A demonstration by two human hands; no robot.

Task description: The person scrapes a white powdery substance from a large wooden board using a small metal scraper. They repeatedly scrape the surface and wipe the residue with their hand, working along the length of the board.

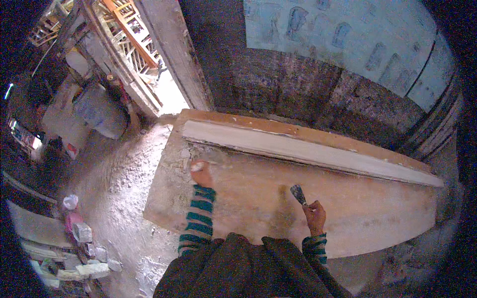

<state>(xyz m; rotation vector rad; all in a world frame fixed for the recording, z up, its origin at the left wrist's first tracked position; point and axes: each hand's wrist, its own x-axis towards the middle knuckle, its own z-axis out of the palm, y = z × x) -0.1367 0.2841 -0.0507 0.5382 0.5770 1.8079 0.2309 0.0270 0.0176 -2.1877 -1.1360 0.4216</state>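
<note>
My right hand [314, 217] is closed round the handle of a putty knife [298, 194], its dark, smeared blade pointing up and left over the table. My left hand [201, 174] is curled shut above the table's left part, near the end of a long white strip [278, 144]. Something pale shows at its fingers, too blurred to name. The strip, which looks like plaster, lies along the far side of the wide tan table [248, 198], against a raised wooden edge [298, 131]. Both hands are apart from the strip. Whitish residue smears the tabletop around the left hand.
Left of the table, the floor [124, 179] is coated in white residue. A blue-grey barrel [101, 110] stands beyond it, beside a bright doorway [171, 94]. White chunks [93, 269] are piled at lower left. A dark, stained wall [298, 84] rises behind the table.
</note>
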